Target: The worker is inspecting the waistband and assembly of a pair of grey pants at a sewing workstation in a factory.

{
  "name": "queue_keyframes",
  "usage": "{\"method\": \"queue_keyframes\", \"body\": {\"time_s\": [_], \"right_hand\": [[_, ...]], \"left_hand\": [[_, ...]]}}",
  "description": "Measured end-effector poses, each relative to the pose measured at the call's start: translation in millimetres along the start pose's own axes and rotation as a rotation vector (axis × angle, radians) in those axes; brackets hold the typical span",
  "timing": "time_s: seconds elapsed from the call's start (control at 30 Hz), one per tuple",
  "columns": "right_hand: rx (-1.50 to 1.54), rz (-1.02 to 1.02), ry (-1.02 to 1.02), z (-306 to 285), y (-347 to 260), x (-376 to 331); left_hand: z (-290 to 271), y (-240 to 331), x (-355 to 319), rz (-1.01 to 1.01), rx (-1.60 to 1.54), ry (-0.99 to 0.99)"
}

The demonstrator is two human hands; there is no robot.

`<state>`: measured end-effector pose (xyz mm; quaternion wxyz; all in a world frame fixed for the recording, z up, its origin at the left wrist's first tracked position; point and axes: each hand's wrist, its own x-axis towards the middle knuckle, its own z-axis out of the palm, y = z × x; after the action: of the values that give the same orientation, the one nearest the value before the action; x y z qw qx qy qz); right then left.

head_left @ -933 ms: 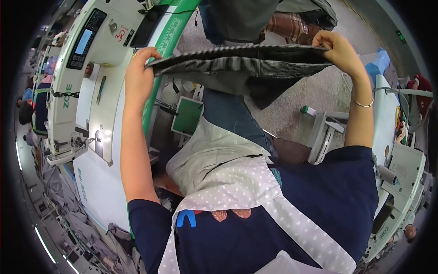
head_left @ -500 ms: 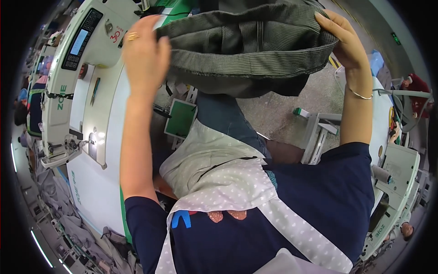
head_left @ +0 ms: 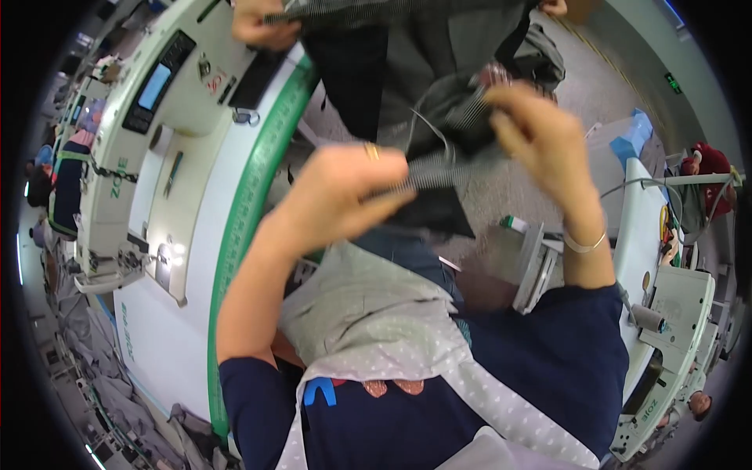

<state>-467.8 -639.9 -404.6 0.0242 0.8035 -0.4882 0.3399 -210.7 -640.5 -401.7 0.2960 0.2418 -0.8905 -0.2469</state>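
My left hand (head_left: 345,192), with a gold ring, is closed on the finely striped edge of a dark garment (head_left: 450,176). The garment hangs bunched in front of my lap, with a pale loose strip lying across it. At its other side is my right hand (head_left: 544,145), wearing a bangle; its curled fingers are blurred and appear to grip the cloth. Beyond, a co-worker's hand (head_left: 266,25) grasps the striped edge of a second dark piece (head_left: 423,55), or another part of the same cloth; I cannot tell which. Another person's fingers (head_left: 553,7) show at its far right corner.
To the left, a white sewing machine (head_left: 117,157) with a lit needle area stands on a white, green-edged table (head_left: 223,313). Another machine (head_left: 666,337) with a thread cone (head_left: 648,319) is on the right. A metal stand (head_left: 536,266) rises from the floor.
My hands have come down nearer my body and closer together. The garment's wide-held opening has collapsed into a bunch. A co-worker's hands have appeared at the top with dark cloth.
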Motion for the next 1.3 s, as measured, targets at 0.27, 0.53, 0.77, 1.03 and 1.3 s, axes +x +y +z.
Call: {"method": "queue_keyframes", "body": {"time_s": [0.27,0.53,0.77,1.03,1.3], "right_hand": [[0.675,-0.327,-0.766,22,-42,-27],[0.545,-0.371,-0.997,-6,-1,-7],[0.685,-0.719,-0.53,-56,-18,36],[0.667,-0.701,-0.441,-57,-29,40],[0.602,-0.694,-0.495,-47,-36,41]], "left_hand": [[-30,32,-27,-0.059,-0.184,-0.115],[-129,65,-107,0.217,-0.349,0.531],[-134,71,-176,-0.24,0.164,0.448],[-122,94,-179,-0.364,0.379,0.299],[-120,95,-187,-0.345,0.502,0.333]]}}
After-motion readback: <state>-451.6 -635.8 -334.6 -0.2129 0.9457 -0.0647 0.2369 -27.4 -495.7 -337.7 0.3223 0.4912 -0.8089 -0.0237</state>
